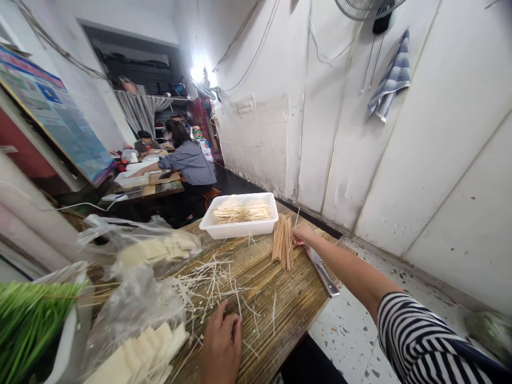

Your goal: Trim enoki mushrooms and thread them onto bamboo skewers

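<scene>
My right hand (303,234) is closed, its fingertips pinching a thin wooden skewer (297,216) that stands up beside a bundle of bamboo skewers (283,242). Just under that hand lies a knife (326,277) with a metal handle, near the right edge of the wooden table (288,304). My left hand (221,341) is low over the front of the table, fingers loosely bent and a little apart, with nothing visible in them. Loose enoki mushrooms (208,282) lie scattered just beyond it. To its left are folded pale tofu-skin sheets (146,349).
A white plastic tray (240,229) of filled skewers stands at the table's far edge. Clear plastic bags (136,298) with more pale sheets (160,248) lie left, beside a tub of green stalks (36,320). Two people (192,160) sit at another table behind.
</scene>
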Demonstrator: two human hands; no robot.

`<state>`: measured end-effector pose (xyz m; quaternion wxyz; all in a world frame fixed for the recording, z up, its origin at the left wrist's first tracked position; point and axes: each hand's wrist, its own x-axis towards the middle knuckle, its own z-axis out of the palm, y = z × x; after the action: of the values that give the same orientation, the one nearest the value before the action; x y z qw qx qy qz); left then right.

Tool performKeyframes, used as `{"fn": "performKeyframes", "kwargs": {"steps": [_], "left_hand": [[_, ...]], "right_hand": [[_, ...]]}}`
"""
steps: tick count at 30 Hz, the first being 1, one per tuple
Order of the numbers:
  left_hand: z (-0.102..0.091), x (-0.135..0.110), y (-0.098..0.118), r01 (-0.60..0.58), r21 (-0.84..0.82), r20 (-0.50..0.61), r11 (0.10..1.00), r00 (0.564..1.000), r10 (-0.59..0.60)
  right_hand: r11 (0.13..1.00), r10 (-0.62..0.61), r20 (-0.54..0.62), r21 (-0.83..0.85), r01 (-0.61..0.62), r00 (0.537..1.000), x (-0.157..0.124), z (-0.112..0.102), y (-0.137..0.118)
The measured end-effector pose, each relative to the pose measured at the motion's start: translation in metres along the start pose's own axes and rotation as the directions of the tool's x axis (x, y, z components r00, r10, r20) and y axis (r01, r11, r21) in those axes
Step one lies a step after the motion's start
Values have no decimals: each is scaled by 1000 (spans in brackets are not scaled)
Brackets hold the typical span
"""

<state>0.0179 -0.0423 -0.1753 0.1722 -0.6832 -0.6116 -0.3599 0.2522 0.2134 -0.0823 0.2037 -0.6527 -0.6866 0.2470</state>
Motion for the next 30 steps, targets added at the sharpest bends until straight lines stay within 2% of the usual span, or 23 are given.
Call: {"fn": "performKeyframes", "kwargs": {"steps": [4,6,8,11,13,15,17,20,24,27,30], "left_hand": [[8,-2,-8,-43,5,-36,999,998,43],[10,-1,-9,-51,7,-40,999,998,51],[7,2,-5,-33,24,-49,999,998,34],[-7,7,10,-14,40,-75,999,997,17],[-19,14,18,-46,43,-9,998,999,46],[-32,20,18,-32,97,50,995,998,27],[-48,22,10,-3,143,87,990,996,-9],[-82,15,-14,74,217,66,973,994,-90],[-126,-5,-54,217,316,50,924,968,-244],[-143,-14,-78,318,291,162,902,913,-374],[-145,-12,-93,476,178,298,861,808,-508]], "right_hand": [[1000,-13,-65,-10,12,998,-2,-15,-6],[997,-73,-117,-16,71,990,-11,-21,-13],[983,-184,-158,-28,182,970,-32,-21,-22],[912,-409,-151,-32,409,900,-78,-3,-31],[835,-546,-101,5,550,831,-108,16,-29],[767,-636,-63,57,639,769,-129,36,-22],[718,-690,-48,87,691,723,-138,54,-14],[666,-738,-106,40,745,666,-140,70,-6],[642,-752,-169,33,766,637,-137,76,2],[618,-771,-163,37,785,615,-137,83,9],[591,-792,-174,19,806,585,-138,96,18]]}}
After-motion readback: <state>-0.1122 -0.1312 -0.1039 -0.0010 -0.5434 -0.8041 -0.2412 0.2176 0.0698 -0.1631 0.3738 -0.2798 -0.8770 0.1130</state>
